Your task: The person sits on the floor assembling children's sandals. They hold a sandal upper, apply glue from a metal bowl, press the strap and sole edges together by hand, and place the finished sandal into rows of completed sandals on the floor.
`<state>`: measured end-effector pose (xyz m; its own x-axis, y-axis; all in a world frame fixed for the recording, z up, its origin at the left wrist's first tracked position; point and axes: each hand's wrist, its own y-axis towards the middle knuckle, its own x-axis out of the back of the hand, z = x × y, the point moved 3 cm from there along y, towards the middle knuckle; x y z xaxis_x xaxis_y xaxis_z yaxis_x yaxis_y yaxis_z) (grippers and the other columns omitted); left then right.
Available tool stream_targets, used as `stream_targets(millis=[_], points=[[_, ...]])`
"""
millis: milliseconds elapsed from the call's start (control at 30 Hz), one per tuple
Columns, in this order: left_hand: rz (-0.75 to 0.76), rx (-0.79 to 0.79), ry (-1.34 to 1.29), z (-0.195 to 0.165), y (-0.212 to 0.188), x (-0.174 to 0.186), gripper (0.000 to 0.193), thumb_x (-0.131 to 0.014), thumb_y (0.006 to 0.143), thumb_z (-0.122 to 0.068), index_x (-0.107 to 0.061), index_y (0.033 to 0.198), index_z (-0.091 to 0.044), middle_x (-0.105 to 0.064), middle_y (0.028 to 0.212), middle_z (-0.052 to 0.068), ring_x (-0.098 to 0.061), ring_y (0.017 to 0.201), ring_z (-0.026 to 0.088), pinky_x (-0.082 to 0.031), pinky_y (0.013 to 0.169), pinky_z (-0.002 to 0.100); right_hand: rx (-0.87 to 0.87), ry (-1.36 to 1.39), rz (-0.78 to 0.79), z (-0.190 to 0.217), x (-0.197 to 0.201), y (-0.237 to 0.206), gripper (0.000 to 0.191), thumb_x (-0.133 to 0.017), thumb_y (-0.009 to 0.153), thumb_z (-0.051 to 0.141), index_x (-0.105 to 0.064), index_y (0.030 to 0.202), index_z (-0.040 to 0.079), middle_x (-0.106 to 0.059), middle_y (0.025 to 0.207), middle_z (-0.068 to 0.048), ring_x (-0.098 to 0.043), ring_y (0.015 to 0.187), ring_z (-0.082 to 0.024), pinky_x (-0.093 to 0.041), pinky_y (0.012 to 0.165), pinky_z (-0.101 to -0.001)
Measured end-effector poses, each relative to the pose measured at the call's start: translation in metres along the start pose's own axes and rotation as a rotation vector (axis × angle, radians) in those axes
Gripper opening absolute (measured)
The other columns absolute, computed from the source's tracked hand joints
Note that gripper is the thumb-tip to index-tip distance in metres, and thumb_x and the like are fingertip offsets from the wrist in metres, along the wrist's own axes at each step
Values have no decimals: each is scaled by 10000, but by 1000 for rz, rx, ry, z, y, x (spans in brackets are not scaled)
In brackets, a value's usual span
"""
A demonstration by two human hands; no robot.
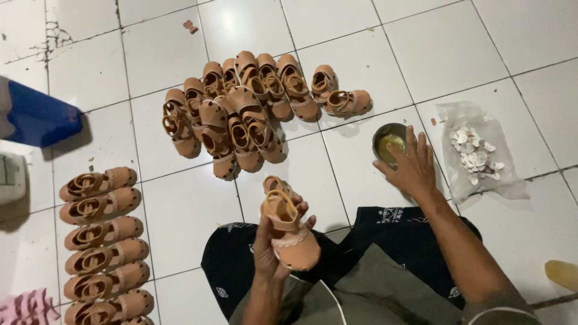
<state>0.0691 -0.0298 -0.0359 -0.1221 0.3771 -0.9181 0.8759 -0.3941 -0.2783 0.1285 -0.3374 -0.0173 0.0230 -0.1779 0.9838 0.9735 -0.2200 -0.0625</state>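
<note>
Sandal [289,232] gripped in left hand [271,250], right hand [412,168] spread over the glue tin [388,141] at 1 o'clock, neat row [102,241] at 9 looks done, heap [253,108] at 12 probably waiting.

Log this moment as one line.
left hand: holds tan sandal | right hand: open, at metal bowl | loose sandals on floor

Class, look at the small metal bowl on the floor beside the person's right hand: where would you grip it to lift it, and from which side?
Grip the metal bowl by its rim, coming down from above on the near right side, where the right hand already hovers. It stands upright and open with yellowish liquid inside, so a level rim pinch probably avoids spilling. The left hand is busy holding a tan sandal.
</note>
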Motion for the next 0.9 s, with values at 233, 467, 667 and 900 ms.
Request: stream_targets(millis=[233, 467, 667, 900], points=[[88, -82, -128, -14, 6, -22, 726, -443, 1037, -637, -514, 1386, -4, -617, 1158, 161, -631, 1021, 246, -561, 892, 442, -46, -102, 143, -13, -15, 17, 774, -423, 870, 798, -663, 1371, 259, -84, 1698, -214, -39, 1529, -487, -95, 1186, -623], [153, -46, -198, -12, 16, -29, 711, -365, 1090, -671, -549, 1324, -25, -624, 1122, 133, -632, 1054, 246, -575, 904, 433, -87, 170, -52, -21, -30, 20, 1225, -574, 887, 874, -384, 1670, -48, -215, 1659, -326, -194, 1508, -539, -188, 1208, -655], [187, -41, -273, -19, 4, -32, 750, -500, 961, -692, -544, 1344, -48, -616, 1176, 125, -641, 1126, 242, -584, 967, 433, -186, 415, 156, 1, -33, 3, 597, -555, 1001, 603, -785, 1142, 71, -387, 1661, -191, -405, 1497, -400, -428, 1156, -553], [163, -53, -210, -11, -6, -23, 659, -578, 1022, -593, -538, 1393, -51, -613, 1268, 106, -637, 1183, 233, -565, 1060, 452, 407, 979, -160, 119, 38, -118, 661, -763, 873, 210, -461, 1411, -28, -666, 1304, -222, -660, 1262, -293, -558, 1091, -416]])
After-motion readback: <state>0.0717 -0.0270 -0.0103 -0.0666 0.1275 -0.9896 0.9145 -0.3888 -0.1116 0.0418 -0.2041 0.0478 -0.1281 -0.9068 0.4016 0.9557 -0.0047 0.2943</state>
